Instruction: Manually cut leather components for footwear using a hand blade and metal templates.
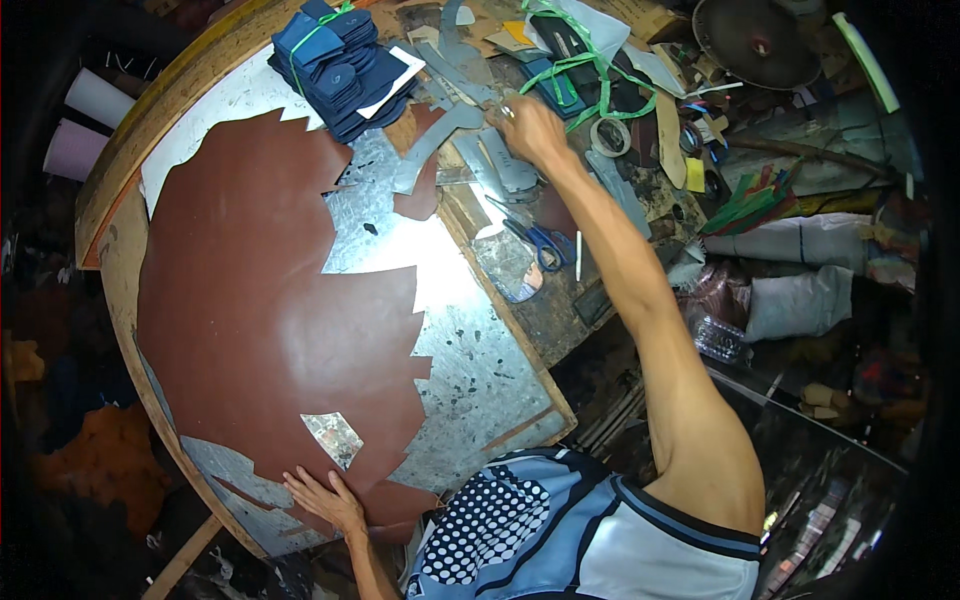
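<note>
A large sheet of brown leather (pixel 260 270) with a jagged, cut-out right edge covers much of the metal-topped table. My left hand (pixel 325 500) lies flat on its lower edge, fingers spread, just below a four-sided hole through which the metal shows. My right arm stretches to the far side, where my right hand (pixel 532 130) is closed over a heap of grey pattern pieces (pixel 440 140). Whatever its fingers grip, if anything, is hidden. Nearer to me than that hand lie blue-handled scissors (pixel 545 245) and a white stick (pixel 578 256).
Tied stacks of dark blue cut pieces (pixel 335 70) stand at the far edge. Green ribbon (pixel 600 60) tangles over dark pieces right of them. A roll of tape (pixel 610 137) sits beside my right forearm. A round dark plate (pixel 757 40) is at the far right.
</note>
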Demonstrator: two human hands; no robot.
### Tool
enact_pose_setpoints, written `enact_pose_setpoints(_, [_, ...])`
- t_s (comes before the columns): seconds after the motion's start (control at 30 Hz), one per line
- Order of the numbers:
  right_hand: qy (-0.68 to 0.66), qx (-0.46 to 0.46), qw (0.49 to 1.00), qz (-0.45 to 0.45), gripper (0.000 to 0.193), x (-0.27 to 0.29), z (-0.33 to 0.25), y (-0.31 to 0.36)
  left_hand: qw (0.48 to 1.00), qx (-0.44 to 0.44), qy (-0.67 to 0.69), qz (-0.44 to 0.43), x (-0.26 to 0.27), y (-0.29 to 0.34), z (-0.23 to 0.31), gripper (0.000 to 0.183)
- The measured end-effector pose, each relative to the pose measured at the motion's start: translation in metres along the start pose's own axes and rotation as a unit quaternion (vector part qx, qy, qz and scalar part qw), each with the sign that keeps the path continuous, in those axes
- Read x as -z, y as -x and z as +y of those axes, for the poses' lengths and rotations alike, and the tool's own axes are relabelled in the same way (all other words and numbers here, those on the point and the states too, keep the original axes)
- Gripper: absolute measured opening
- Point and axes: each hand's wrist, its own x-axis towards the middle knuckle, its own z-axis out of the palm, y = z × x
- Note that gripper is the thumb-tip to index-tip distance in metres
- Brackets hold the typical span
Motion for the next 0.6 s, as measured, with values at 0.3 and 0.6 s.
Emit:
enact_pose_setpoints(0.3, [0.057, -0.110, 0.979, -0.164, 0.059, -0.032, 0.007, -0.089, 0.999, 0.012, 0.022, -0.024, 0.006, -0.008, 0.005, 0.068])
enact_pose_setpoints(0.6, [0.164, 0.163, 0.971, -0.056, 0.028, -0.008, 0.172, -0.112, 0.994, -0.075, 0.079, 0.024, 0.004, -0.032, 0.014, 0.070])
